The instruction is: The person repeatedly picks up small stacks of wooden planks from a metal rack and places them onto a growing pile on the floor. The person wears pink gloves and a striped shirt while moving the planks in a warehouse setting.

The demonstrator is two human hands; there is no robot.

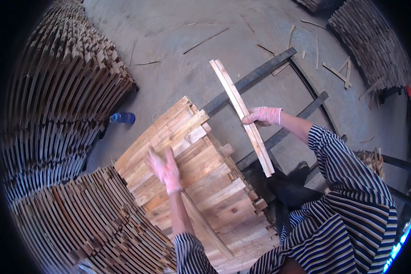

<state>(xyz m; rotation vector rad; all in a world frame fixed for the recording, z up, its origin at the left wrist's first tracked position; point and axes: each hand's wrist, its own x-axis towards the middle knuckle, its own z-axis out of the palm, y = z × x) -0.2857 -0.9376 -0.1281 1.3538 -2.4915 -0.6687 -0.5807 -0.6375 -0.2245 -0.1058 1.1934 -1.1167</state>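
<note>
My right hand (266, 116), in a pink-and-white work glove, grips two narrow wooden strips (236, 96) side by side, held slanting over a dark metal frame. In a similar glove, my left hand (163, 169) has its fingers spread above a stack of pale wooden boards (205, 169) and holds nothing. I cannot tell whether it touches the boards. Below that hand, a loose wooden strip (208, 226) lies slantwise across the stack.
Tall stacks of thin wooden slats (73, 86) curve along the left, with another slat stack (77, 219) nearer. A blue bottle (122, 118) lies on the floor. The metal frame (260, 75) extends right of the boards. Scattered sticks (338, 75) and a slat pile (370, 45) are beyond.
</note>
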